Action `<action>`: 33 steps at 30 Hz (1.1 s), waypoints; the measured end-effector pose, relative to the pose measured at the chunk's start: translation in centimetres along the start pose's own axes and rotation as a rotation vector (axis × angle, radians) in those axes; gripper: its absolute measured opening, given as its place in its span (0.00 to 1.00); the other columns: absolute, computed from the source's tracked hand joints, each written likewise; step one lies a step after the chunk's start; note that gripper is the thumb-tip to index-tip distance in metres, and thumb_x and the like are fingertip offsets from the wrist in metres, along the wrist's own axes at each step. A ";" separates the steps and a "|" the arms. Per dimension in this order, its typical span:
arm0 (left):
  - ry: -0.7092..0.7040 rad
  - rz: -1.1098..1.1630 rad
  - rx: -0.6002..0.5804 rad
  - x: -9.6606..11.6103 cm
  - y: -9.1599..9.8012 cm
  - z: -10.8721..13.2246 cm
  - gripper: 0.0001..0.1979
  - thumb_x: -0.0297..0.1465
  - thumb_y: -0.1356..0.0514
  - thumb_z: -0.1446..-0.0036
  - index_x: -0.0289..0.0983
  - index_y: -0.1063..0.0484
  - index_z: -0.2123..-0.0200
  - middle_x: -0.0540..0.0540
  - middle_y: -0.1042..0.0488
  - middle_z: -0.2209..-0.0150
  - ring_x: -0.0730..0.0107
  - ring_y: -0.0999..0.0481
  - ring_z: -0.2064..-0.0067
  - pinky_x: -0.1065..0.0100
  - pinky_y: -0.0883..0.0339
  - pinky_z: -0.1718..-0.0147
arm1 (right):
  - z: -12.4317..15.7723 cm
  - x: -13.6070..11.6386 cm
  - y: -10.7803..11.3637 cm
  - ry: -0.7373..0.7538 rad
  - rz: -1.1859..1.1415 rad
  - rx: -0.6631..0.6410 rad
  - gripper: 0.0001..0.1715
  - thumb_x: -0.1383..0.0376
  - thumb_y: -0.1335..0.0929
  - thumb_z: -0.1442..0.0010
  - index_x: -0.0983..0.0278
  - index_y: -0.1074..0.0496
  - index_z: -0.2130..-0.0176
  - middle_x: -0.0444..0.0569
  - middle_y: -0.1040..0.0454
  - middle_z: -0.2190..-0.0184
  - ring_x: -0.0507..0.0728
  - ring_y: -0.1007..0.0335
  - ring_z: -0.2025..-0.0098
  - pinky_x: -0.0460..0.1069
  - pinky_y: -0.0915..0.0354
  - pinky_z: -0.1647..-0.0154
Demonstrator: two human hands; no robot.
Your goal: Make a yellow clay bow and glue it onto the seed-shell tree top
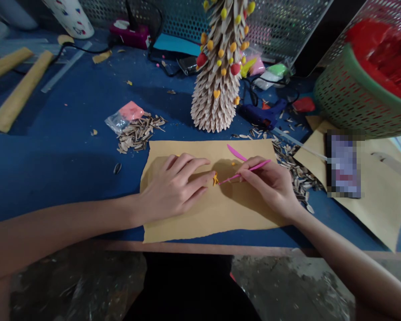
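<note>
While the left hand (175, 189) lies over the paper (234, 211), its grip loose with fingers spread, one fingertip touches the orange piece (215, 179) near the paper's middle, seemingly to steady it. The right hand (272, 185) has its grip closed pen-fashion on a pink tool (261, 165), probably for fine control. Beyond the paper stands a decorated tree (215, 107), apparently placed to leave the hands room

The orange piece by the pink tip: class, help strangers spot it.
On the blue table, find the tan paper before the tall cone. Near the paper's middle, the orange piece is beside the held pink tool. Its larger, uneven shape separates it from the orange dot.
</note>
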State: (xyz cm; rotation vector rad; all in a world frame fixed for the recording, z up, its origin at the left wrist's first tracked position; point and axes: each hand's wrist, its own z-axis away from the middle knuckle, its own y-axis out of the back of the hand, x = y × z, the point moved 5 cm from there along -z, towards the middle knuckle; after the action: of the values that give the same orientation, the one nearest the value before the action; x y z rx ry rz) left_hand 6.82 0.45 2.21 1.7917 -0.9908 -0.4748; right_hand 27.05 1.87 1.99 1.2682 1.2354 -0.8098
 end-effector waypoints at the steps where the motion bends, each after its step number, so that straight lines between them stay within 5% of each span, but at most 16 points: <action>1: 0.001 0.001 0.000 0.0 0.0 0.0 0.13 0.29 0.41 0.35 0.39 0.23 0.49 0.40 0.24 0.46 0.54 0.28 0.51 0.55 0.34 0.58 | 0.0 0.1 0.0 -0.001 0.000 -0.003 0.09 0.59 0.29 0.36 0.61 0.24 0.67 0.47 0.22 0.67 0.52 0.23 0.66 0.46 0.27 0.66; 33: -0.005 -0.013 -0.001 0.0 0.1 -0.1 0.13 0.30 0.42 0.35 0.36 0.24 0.49 0.39 0.24 0.46 0.54 0.27 0.51 0.56 0.34 0.59 | -0.1 -0.1 -0.1 0.016 0.016 0.031 0.08 0.60 0.28 0.37 0.62 0.23 0.66 0.48 0.21 0.66 0.53 0.22 0.65 0.47 0.24 0.64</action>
State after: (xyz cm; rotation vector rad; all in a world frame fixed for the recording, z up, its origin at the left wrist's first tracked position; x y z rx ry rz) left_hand 6.84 0.46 2.30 1.7982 -0.9822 -0.4876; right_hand 26.93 1.93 2.10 1.3099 1.2280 -0.8117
